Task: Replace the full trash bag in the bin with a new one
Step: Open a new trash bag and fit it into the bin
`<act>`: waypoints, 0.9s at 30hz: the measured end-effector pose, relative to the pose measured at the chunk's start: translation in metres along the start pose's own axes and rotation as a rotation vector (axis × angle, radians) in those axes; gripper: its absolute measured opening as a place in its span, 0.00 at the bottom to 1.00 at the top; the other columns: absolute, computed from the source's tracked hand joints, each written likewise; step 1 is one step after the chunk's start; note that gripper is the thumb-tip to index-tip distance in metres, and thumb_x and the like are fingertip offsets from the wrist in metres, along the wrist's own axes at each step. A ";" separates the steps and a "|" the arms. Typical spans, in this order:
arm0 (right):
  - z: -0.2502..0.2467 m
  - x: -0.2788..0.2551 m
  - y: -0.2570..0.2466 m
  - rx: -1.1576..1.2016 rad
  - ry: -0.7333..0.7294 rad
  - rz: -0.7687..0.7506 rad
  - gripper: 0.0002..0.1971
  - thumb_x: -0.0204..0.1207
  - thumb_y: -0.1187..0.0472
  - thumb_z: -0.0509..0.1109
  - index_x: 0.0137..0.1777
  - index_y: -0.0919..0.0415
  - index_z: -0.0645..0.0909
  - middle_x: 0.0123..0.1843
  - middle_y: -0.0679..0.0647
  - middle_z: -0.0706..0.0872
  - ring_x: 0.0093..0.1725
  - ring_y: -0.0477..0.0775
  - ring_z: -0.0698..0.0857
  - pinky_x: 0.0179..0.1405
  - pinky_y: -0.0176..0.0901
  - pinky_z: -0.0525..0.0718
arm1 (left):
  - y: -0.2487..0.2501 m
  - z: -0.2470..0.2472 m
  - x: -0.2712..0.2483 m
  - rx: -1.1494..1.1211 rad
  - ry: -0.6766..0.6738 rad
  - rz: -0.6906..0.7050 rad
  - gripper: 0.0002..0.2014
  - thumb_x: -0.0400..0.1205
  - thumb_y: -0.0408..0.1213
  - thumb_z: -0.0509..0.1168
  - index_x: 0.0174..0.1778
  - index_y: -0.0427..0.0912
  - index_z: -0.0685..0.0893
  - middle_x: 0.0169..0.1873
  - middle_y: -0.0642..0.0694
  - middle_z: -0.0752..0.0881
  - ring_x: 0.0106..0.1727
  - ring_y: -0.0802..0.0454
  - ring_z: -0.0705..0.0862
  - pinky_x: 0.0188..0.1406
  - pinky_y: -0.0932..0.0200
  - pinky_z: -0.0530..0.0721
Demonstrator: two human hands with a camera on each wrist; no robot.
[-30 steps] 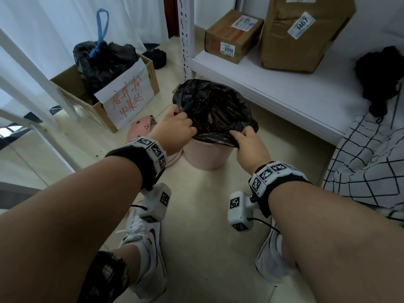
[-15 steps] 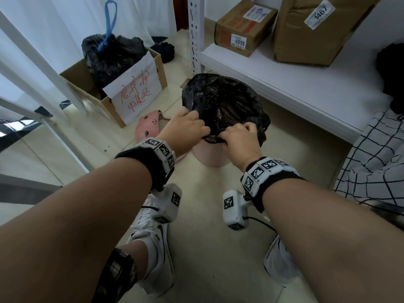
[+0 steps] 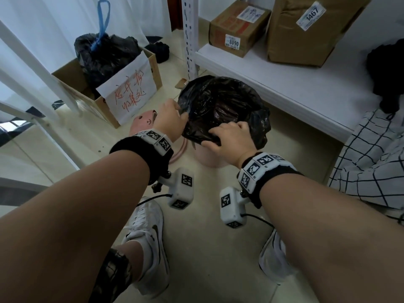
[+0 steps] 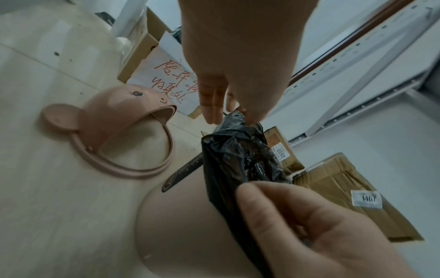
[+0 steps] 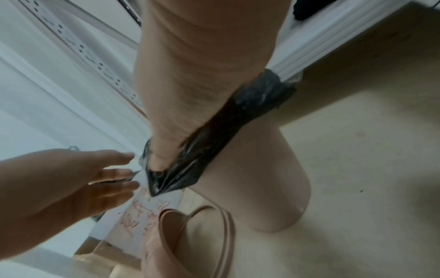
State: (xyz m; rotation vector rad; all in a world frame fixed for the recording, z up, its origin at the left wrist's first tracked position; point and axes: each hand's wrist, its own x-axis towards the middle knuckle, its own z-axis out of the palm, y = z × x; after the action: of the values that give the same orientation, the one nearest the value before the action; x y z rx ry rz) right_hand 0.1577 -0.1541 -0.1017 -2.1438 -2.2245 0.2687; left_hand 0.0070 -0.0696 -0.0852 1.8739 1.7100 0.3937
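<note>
So the black trash bag [image 3: 223, 108] sits in the pink bin [image 3: 207, 157] on the floor by the white shelf [image 3: 295, 84], with the left hand [image 3: 171, 121] pinching its near-left edge and the right hand [image 3: 231, 138] curled over the near rim gripping the plastic. Only the left wrist view really shows the bear-eared pink lid [image 4: 114, 135] lying open-side-up on the floor and the fingertips [image 4: 254, 116] nipping the bag; the head view gives the count: 2 boxes on the shelf, 1 floor cardboard box [image 3: 100, 84] holding 1 tied bag [image 3: 105, 53], 2 white sneakers
</note>
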 end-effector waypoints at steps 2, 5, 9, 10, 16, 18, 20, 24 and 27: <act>0.005 0.004 -0.004 0.017 -0.003 -0.039 0.16 0.84 0.47 0.56 0.62 0.51 0.81 0.59 0.50 0.84 0.63 0.55 0.79 0.67 0.51 0.64 | -0.008 0.007 0.008 -0.142 -0.046 -0.086 0.26 0.82 0.49 0.63 0.72 0.38 0.68 0.69 0.41 0.76 0.61 0.41 0.82 0.60 0.50 0.81; 0.003 -0.005 0.012 0.061 -0.004 -0.020 0.12 0.82 0.54 0.58 0.53 0.56 0.82 0.53 0.52 0.85 0.57 0.56 0.81 0.65 0.51 0.67 | -0.011 0.010 0.013 -0.358 -0.081 -0.151 0.36 0.80 0.50 0.67 0.78 0.37 0.61 0.73 0.36 0.72 0.52 0.43 0.86 0.56 0.49 0.86; -0.009 -0.022 0.041 0.042 0.022 0.113 0.15 0.78 0.53 0.57 0.43 0.61 0.82 0.42 0.55 0.86 0.45 0.60 0.83 0.62 0.50 0.71 | -0.005 0.012 0.012 -0.457 -0.124 -0.151 0.31 0.80 0.46 0.68 0.75 0.34 0.66 0.46 0.40 0.84 0.30 0.55 0.80 0.25 0.69 0.83; -0.010 -0.020 0.042 0.087 0.035 0.149 0.15 0.79 0.52 0.57 0.45 0.61 0.82 0.44 0.55 0.86 0.47 0.60 0.83 0.61 0.50 0.72 | -0.004 0.013 0.012 -0.466 -0.145 -0.146 0.27 0.80 0.45 0.68 0.70 0.33 0.71 0.37 0.42 0.83 0.29 0.55 0.80 0.28 0.65 0.83; -0.004 0.033 0.003 0.825 -0.052 0.314 0.24 0.84 0.57 0.60 0.79 0.64 0.65 0.76 0.60 0.74 0.76 0.58 0.72 0.78 0.46 0.67 | -0.006 0.016 0.007 -0.249 -0.147 0.016 0.15 0.81 0.42 0.67 0.30 0.41 0.74 0.26 0.48 0.75 0.28 0.54 0.72 0.30 0.64 0.71; 0.018 0.049 0.000 0.864 -0.095 0.350 0.29 0.78 0.53 0.66 0.78 0.59 0.66 0.74 0.55 0.77 0.76 0.57 0.73 0.79 0.51 0.67 | -0.010 0.009 0.004 -0.259 -0.107 0.065 0.13 0.83 0.41 0.64 0.36 0.38 0.77 0.29 0.46 0.75 0.31 0.53 0.72 0.24 0.74 0.69; 0.038 0.058 0.006 0.923 -0.157 0.366 0.31 0.69 0.42 0.71 0.70 0.55 0.76 0.66 0.52 0.84 0.69 0.57 0.80 0.73 0.57 0.75 | -0.016 0.004 0.003 -0.332 -0.143 0.015 0.11 0.85 0.39 0.60 0.39 0.37 0.77 0.29 0.44 0.75 0.29 0.53 0.74 0.26 0.76 0.71; 0.026 0.051 0.003 0.943 -0.255 0.337 0.06 0.76 0.64 0.69 0.42 0.64 0.86 0.35 0.49 0.90 0.43 0.55 0.86 0.52 0.44 0.86 | -0.021 0.006 0.000 -0.685 -0.255 -0.143 0.14 0.88 0.35 0.53 0.35 0.40 0.72 0.27 0.45 0.77 0.23 0.60 0.80 0.41 0.58 0.87; 0.015 0.052 0.008 0.845 -0.186 0.339 0.18 0.76 0.72 0.66 0.25 0.60 0.80 0.18 0.43 0.82 0.27 0.41 0.79 0.34 0.28 0.78 | -0.019 0.006 -0.001 -0.654 -0.216 -0.104 0.16 0.87 0.34 0.57 0.31 0.41 0.71 0.25 0.46 0.79 0.26 0.57 0.80 0.33 0.65 0.86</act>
State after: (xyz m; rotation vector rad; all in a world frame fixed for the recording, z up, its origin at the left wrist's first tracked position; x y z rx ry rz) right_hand 0.1608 -0.1031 -0.1227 -1.9875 -1.3681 1.2022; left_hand -0.0052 -0.0715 -0.1010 1.2942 1.3144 0.5977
